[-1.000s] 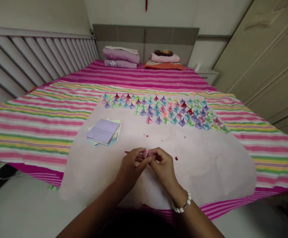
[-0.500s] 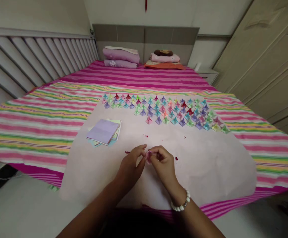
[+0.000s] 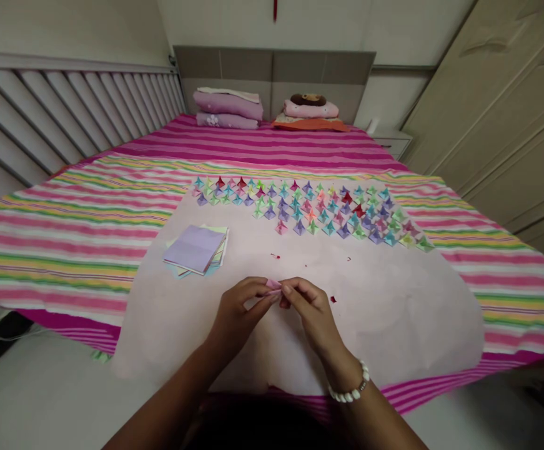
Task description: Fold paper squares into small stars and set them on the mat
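Note:
Between my fingertips is a small folded piece of pink origami paper (image 3: 274, 285), partly hidden by the fingers. My left hand (image 3: 242, 307) pinches its left side, thumb below and fingers above. From the right, my right hand (image 3: 310, 306) grips it between thumb and fingers; a white bead bracelet circles that wrist. Both hands are just above a pale sheet (image 3: 384, 312) spread on the bed. To the left lies a stack of square paper (image 3: 194, 249), with a lilac sheet on top.
Rows of small folded paper pieces (image 3: 300, 209) in many colours stand along the sheet's far side. Red paper scraps (image 3: 333, 299) are scattered near my hands. Folded bedding (image 3: 228, 107) and a headboard (image 3: 234, 65) are at the back, a slatted rail (image 3: 75, 112) at left.
My left hand has shifted slightly left and lower and now grips the pink paper more fully. The paper has turned, showing a narrower, flatter shape. My right wrist has moved a little right and down.

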A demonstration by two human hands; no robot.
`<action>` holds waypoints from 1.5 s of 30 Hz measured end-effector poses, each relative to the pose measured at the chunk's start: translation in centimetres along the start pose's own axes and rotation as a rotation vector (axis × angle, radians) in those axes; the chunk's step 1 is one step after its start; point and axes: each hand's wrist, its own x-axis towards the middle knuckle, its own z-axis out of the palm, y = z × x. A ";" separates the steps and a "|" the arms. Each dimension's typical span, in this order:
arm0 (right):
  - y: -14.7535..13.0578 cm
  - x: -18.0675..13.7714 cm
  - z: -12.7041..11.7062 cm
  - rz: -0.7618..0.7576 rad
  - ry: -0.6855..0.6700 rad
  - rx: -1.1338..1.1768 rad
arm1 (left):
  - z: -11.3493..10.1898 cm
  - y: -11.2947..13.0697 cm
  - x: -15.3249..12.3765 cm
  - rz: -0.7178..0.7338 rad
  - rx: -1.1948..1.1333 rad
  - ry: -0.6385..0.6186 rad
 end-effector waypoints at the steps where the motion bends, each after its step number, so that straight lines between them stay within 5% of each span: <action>1: 0.0 0.0 0.0 0.008 -0.024 0.000 | -0.1 0.2 0.1 -0.034 -0.036 0.009; 13: 0.3 -0.3 0.3 0.085 -0.105 0.049 | 0.1 1.0 0.7 -0.459 -0.477 0.068; 17: 0.3 -0.4 0.3 0.091 -0.116 0.055 | -0.3 1.7 1.2 -0.553 -0.561 -0.020; 25: 0.6 -0.6 0.9 0.096 -0.242 0.017 | 0.4 1.4 0.9 -0.511 -0.673 -0.051; 32: 1.0 -0.6 1.3 0.083 -0.212 0.032 | 1.1 0.5 0.5 -0.564 -0.754 -0.001; 39: 1.3 -0.4 1.2 0.103 -0.085 0.073 | 0.7 0.7 0.9 -0.533 -0.535 -0.018; 45: 0.9 -0.3 0.5 0.070 -0.142 0.048 | -0.1 1.5 1.1 -0.511 -0.453 -0.056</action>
